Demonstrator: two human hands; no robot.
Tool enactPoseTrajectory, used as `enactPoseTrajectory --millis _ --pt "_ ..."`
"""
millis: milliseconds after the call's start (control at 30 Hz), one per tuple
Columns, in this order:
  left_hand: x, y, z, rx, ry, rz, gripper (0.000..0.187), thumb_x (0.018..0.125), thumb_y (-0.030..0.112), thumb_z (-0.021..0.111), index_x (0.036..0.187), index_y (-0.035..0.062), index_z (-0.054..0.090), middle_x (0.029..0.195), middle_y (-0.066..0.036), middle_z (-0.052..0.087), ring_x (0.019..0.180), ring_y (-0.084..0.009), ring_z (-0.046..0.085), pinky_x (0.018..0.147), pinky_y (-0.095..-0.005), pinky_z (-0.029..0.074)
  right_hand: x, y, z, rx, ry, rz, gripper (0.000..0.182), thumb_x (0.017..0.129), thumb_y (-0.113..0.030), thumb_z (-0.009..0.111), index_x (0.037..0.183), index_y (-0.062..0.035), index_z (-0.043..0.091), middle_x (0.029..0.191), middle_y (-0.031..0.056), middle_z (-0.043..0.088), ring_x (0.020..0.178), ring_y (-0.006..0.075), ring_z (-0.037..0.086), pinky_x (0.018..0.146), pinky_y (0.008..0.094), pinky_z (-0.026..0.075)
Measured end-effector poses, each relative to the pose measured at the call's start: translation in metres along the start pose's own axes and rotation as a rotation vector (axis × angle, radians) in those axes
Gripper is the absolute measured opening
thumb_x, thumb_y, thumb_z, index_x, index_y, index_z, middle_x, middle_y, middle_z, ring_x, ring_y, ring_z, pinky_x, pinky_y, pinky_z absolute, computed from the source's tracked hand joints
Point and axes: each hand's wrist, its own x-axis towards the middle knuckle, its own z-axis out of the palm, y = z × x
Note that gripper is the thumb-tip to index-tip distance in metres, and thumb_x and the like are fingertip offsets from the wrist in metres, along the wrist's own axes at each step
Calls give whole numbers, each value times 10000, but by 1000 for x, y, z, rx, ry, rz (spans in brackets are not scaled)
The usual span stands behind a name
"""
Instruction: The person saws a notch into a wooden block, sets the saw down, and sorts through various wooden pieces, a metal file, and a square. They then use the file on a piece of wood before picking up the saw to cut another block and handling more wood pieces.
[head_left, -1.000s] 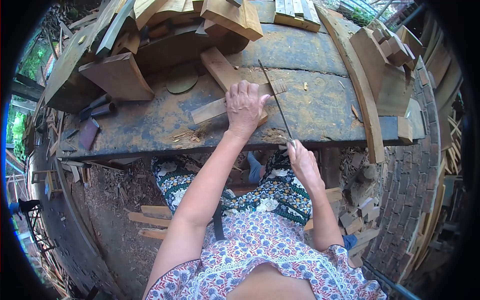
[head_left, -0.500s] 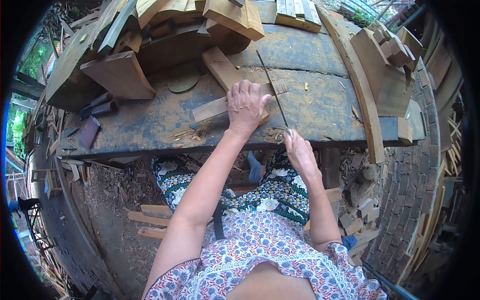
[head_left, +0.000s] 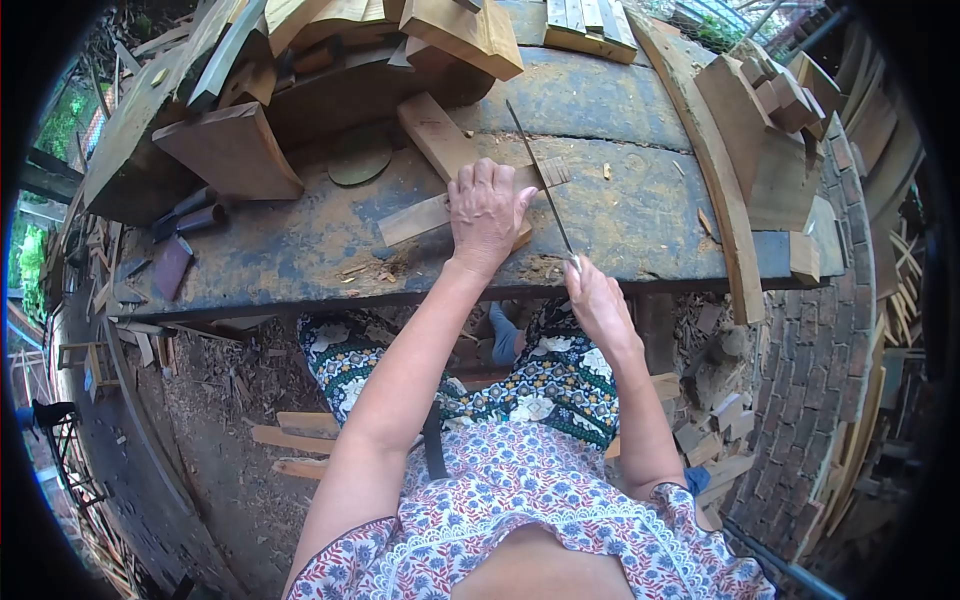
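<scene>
Centrally, near the front edge of a worn wooden desk (head_left: 640,225), a person's left hand (head_left: 484,220) presses palm down on a narrow wooden strip (head_left: 412,221). Its grip is closed over the strip, fingers bent across the top, with the thumb reaching toward a thin saw (head_left: 540,172). The strip slants up to the right and lies across a thicker block (head_left: 434,132), which angles the other way beneath it. The saw's blade crosses the strip near its right end, just beside a row of fine dark lines, its tip pointing to the far edge. The right hand (head_left: 600,305), at the front edge, has its grip wrapped round the saw's near end; the handle is mostly hidden by the fingers. Left of the block is a flat round disc (head_left: 360,166). A reddish-brown flat piece (head_left: 172,268) lies toward the front left corner. Right of the saw, a long plank (head_left: 738,215) overhangs the front edge, near a small block (head_left: 803,257) by the front right corner.
</scene>
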Motion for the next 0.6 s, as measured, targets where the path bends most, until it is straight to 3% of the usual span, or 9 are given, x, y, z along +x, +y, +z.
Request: enactPoseTrajectory --millis 100,267,400,600 --pt "1 -1 -2 22 8 -26 341 780 344 709 980 104 570 940 -72 503 920 -270 490 794 -395 407 12 8 13 22 40 -13 329 998 -336 415 1018 -33 542 892 290 626 897 481 583 757 567 458" --pt "0 -2 -1 -2 2 -5 341 773 348 713 969 105 575 941 -73 501 922 -270 488 796 -393 408 -13 14 12 6 37 -19 316 996 -335 426 995 -37 529 810 292 619 820 490 587 701 578 458" --pt "-2 -1 -2 3 -4 -17 343 771 344 716 972 104 575 942 -74 500 925 -270 486 800 -392 408 -32 13 5 33 -28 67 303 994 -328 438 982 -38 522 807 295 614 824 492 582 694 573 451" --pt "0 0 -1 11 7 -25 328 788 338 703 976 102 573 941 -73 500 924 -271 486 803 -394 406 -15 17 3 -6 -14 39 313 992 -331 439 982 -30 524 824 293 618 846 489 583 716 571 451"
